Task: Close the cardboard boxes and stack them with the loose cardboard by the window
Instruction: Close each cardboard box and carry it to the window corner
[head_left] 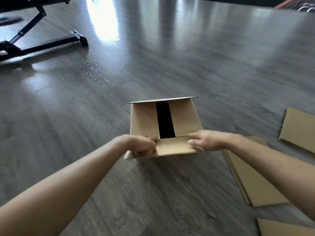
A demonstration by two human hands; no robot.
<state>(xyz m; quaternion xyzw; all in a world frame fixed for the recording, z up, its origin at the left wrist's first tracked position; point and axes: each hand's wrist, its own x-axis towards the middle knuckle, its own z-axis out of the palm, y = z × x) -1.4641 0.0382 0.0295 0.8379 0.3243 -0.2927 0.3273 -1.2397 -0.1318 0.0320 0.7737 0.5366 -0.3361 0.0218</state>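
Note:
A brown cardboard box (pixel 144 118) stands on the grey wood floor in the middle of the head view. Its two side flaps are folded in, leaving a dark gap between them. The far flap stands up at the back edge. My left hand (pixel 141 147) grips the left end of the near flap (pixel 172 146). My right hand (pixel 207 140) pinches the right end of that same flap. Flat loose cardboard sheets (pixel 252 183) lie on the floor to the right of the box.
Another flat cardboard piece (pixel 300 128) lies at the far right and one more (pixel 286 227) at the bottom right corner. A black metal frame with a bar foot (pixel 51 43) stands at the upper left. Bright window light reflects on the floor ahead.

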